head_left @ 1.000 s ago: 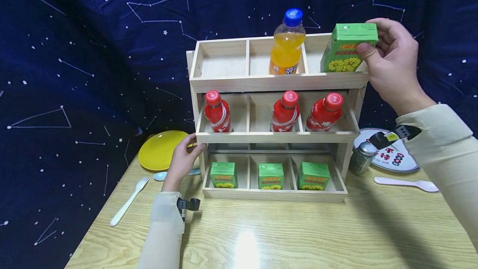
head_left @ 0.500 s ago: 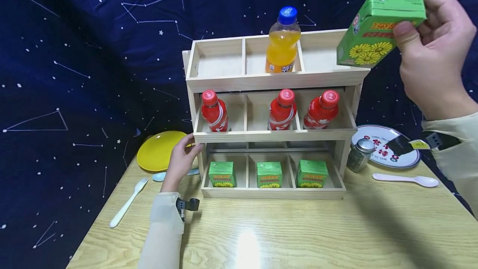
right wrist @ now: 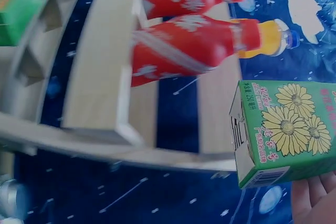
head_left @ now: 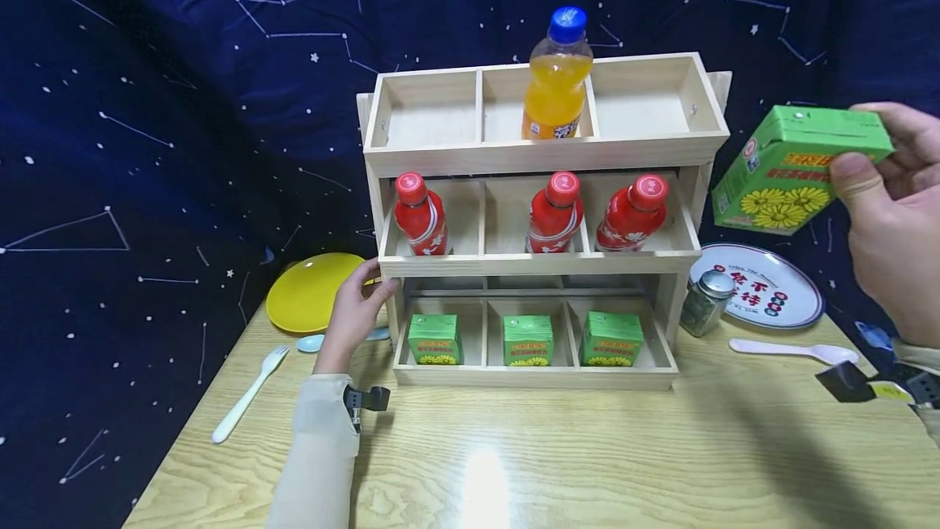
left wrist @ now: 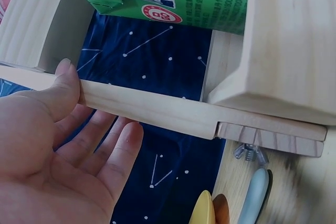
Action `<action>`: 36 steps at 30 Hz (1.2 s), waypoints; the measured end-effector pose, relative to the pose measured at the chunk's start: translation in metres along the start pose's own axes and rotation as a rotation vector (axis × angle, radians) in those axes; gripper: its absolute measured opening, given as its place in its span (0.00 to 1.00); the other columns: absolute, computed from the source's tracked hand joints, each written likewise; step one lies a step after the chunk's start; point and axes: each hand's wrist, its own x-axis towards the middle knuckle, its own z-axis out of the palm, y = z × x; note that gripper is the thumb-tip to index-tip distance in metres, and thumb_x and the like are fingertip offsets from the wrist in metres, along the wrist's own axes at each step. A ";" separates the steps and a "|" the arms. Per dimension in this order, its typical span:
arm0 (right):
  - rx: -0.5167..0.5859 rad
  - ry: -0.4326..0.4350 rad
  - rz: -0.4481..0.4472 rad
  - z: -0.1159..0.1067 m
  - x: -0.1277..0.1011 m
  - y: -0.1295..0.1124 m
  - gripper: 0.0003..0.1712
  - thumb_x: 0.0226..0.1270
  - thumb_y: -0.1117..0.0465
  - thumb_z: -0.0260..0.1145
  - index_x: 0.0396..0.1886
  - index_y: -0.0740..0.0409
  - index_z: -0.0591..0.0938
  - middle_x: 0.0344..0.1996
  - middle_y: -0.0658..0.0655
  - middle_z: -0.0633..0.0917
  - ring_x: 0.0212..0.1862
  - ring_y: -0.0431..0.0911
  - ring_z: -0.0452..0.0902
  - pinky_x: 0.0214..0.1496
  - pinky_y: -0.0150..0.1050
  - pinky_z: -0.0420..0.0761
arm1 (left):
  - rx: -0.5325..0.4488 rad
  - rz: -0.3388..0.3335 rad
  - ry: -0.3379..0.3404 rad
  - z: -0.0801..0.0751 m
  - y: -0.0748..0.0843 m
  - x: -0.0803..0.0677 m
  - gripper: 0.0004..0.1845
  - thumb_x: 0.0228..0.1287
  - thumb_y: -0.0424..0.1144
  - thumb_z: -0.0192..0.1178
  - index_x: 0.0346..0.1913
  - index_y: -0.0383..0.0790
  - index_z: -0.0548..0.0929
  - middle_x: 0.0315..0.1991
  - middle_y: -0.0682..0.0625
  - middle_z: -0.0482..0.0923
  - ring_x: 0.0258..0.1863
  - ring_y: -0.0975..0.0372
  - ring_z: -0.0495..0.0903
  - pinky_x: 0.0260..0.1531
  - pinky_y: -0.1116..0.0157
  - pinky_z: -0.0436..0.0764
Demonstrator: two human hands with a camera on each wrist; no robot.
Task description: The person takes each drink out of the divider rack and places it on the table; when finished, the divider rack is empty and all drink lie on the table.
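The right hand (head_left: 892, 219) grips a green juice carton (head_left: 796, 170) in the air, just right of the wooden rack (head_left: 543, 153) and clear of it. The left hand (head_left: 356, 313), fingers relaxed, rests against the rack's left post above the tabletop (head_left: 587, 464).

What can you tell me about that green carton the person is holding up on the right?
The green carton is a small box-shaped drink pack, apparently coated cardboard, printed with yellow flowers, red and yellow lettering and a small round logo on its side. Its folded top looks sealed. It is held in the air, tilted, to the right of the wooden rack and apart from it, above the patterned plate. Only the right hand touches it, thumb on the front, fingers behind.
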 end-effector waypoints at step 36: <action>-0.129 -0.178 0.391 -0.051 -0.132 0.152 0.22 0.65 0.74 0.66 0.51 0.46 0.79 0.41 0.32 0.82 0.41 0.24 0.78 0.40 0.16 0.76 | -0.018 0.024 0.023 0.000 -0.001 0.000 0.23 0.69 0.37 0.63 0.65 0.40 0.75 0.57 0.40 0.77 0.53 0.47 0.81 0.55 0.53 0.79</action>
